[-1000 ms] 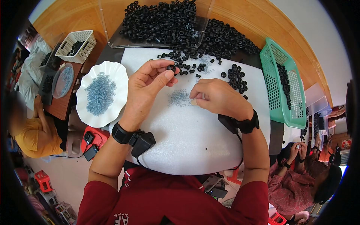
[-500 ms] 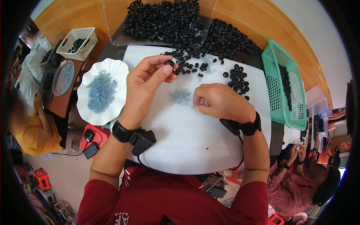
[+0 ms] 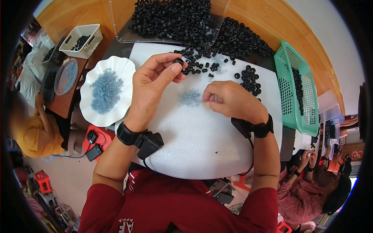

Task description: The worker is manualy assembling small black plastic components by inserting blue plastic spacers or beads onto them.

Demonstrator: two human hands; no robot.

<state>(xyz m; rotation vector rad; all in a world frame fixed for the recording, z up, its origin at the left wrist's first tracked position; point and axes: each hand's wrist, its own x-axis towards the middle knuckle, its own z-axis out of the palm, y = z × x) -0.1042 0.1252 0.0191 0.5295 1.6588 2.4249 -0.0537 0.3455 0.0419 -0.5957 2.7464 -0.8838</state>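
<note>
My left hand (image 3: 149,83) is raised over the white foam sheet (image 3: 182,141), thumb and fingers pinching a small round black part (image 3: 178,61). Lower and to the right, my right hand (image 3: 237,101) has its thumb and fingers closed together. A bit of something greyish shows between them, too small to name. Just left of those fingertips lies a small heap of tiny clear bluish pieces (image 3: 190,98). Loose black parts (image 3: 198,66) are scattered beyond my hands. A cluster of rounded black parts (image 3: 250,79) sits above my right hand.
A scalloped white dish (image 3: 88,110) of bluish pieces stands left. Behind the foam are a clear bin (image 3: 128,40) and a big pile of black parts (image 3: 241,39). A green basket (image 3: 285,112) stands right. Other people sit at both sides.
Both hands keep their pinched grips and have barely moved relative to the foam. The whole view has shifted slightly.
</note>
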